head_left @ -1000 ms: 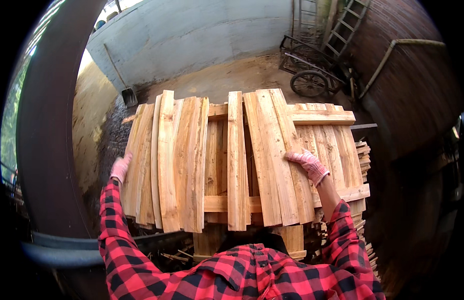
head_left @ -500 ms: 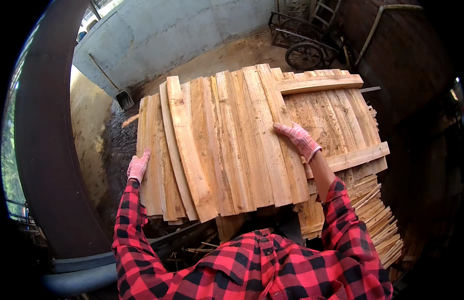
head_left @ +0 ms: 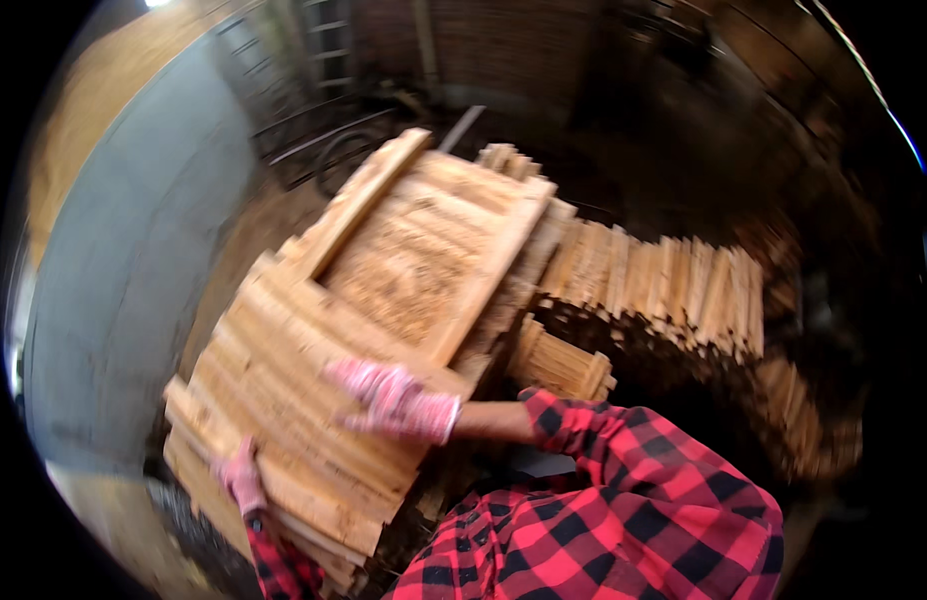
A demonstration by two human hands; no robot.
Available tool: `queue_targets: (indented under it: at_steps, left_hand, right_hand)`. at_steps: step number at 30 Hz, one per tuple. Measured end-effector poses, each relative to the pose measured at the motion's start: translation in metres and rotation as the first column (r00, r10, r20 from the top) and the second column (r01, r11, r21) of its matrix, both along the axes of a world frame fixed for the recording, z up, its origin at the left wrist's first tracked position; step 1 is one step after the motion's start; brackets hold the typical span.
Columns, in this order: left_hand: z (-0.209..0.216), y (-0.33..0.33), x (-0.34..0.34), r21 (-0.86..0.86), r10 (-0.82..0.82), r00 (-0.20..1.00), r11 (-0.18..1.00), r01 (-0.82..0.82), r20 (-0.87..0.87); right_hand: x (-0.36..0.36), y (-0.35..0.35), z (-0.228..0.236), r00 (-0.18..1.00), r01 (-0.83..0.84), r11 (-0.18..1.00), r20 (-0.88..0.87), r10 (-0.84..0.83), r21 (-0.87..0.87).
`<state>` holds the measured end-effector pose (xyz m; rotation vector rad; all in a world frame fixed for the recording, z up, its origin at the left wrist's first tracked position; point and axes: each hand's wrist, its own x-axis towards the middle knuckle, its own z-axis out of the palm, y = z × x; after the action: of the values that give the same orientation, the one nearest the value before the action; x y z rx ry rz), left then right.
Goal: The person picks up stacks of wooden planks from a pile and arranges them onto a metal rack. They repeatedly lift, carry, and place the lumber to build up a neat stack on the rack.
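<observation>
Wooden boards (head_left: 313, 350) lie side by side in a broad layer in front of me. A thicker wooden plank (head_left: 303, 482) lies on top of them near the left end. My left hand (head_left: 241, 476), in a pink-and-white knit glove, rests at this plank with its thumb and fingers apart, slightly smeared by motion. Over the middle of the boards is my right hand (head_left: 395, 398), gloved alike, fingers and thumb spread and holding nothing. Whether it touches the wood is hard to tell. Two battens, a far one (head_left: 368, 205) and a near one (head_left: 495, 270), lie across the boards at the far end.
Stacked short wooden slats (head_left: 653, 280) stand to the right, with a small wooden bundle (head_left: 561, 365) nearer me. A wheeled cart (head_left: 343, 150) and a ladder (head_left: 328, 45) are at the back. A pale wall (head_left: 133, 240) runs along the left.
My view has swung to the right, bringing in the slat stacks. My left hand has moved from the boards' outer edge onto the thicker plank. My right hand now hovers or rests with fingers spread.
</observation>
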<state>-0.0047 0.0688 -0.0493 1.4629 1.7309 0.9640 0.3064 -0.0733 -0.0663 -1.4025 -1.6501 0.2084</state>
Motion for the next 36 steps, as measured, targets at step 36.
queue_targets:
  at_steps: [36]
  left_hand:
    - [-0.29,-0.31,0.738,-0.696,-0.697,0.435,-0.13,0.706,0.571]
  right_hand:
    - [0.484,-0.44,-0.443,-0.684,0.085,0.6,-0.484,-0.545,-0.796]
